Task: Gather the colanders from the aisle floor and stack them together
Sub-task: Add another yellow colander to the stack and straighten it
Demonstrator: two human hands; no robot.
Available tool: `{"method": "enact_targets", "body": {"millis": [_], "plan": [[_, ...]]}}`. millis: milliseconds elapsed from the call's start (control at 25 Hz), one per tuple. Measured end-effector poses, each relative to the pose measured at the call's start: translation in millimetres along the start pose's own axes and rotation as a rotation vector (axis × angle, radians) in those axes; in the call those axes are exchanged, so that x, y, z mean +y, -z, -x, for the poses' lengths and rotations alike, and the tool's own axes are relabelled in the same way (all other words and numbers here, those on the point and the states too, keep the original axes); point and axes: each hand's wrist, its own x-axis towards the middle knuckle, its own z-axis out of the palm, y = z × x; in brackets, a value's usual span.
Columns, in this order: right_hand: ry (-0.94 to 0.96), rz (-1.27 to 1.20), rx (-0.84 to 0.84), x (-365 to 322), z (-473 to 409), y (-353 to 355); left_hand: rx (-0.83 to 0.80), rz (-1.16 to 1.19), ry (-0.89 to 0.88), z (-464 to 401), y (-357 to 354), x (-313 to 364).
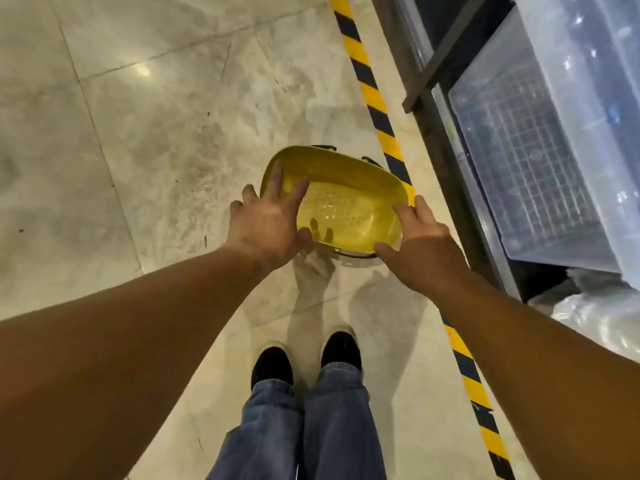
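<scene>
A: What is the yellow thing in the middle of the frame?

B: A colander [346,199], translucent yellow plastic, oblong with rounded corners and a smooth rolled rim. Its base is dotted with small round holes, and the walls carry fine ribbing. It is tilted, with the open side facing the camera.

A: Only 1?

B: 1 yellow one shows clearly. Dark curved edges [356,255] peek out under its near rim and behind its far rim, so something dark sits beneath, but I cannot count those pieces.

A: And the hands?

B: 2 bare hands. The left hand [268,225] has its fingers spread: 2 lie over the left rim into the bowl, the thumb presses the near wall, and fingertips show as shadows through the plastic. The right hand [414,242] clamps the right end, thumb on the near rim, fingers wrapped around the outer side.

A: The floor?

B: Glossy pale marble-look tiles [156,133] with thin grout lines. 1 strip of yellow-and-black striped tape [377,109] runs from the top centre to the lower right.

A: On the right?

B: A dark metal shelf frame [446,64] holding clear plastic bins [554,150], 1 with a grid-patterned base. At the bottom, 2 black shoes [341,348] and blue denim trouser legs [308,427].
</scene>
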Motion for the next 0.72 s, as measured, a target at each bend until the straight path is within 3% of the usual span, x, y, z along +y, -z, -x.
{"method": "enact_targets", "body": {"millis": [160,400,600,720], "plan": [[0.068,-0.024,-0.036,20.8,-54.2,-55.2,0.021,-0.071,0.052,-56.7,-57.4,-13.0],[0.069,-0.012,0.06,19.9,-84.8,-97.3,-0.01,-0.111,0.009,-87.0,-105.5,-24.2],[0.043,-0.084,0.031,30.1,-88.3,-110.3,-0.027,-0.117,-0.028,-96.5,-121.9,-21.2],[0.057,-0.091,-0.026,34.8,-84.0,-107.5,-0.04,0.001,-0.003,-87.4,-115.0,-19.5]]}}
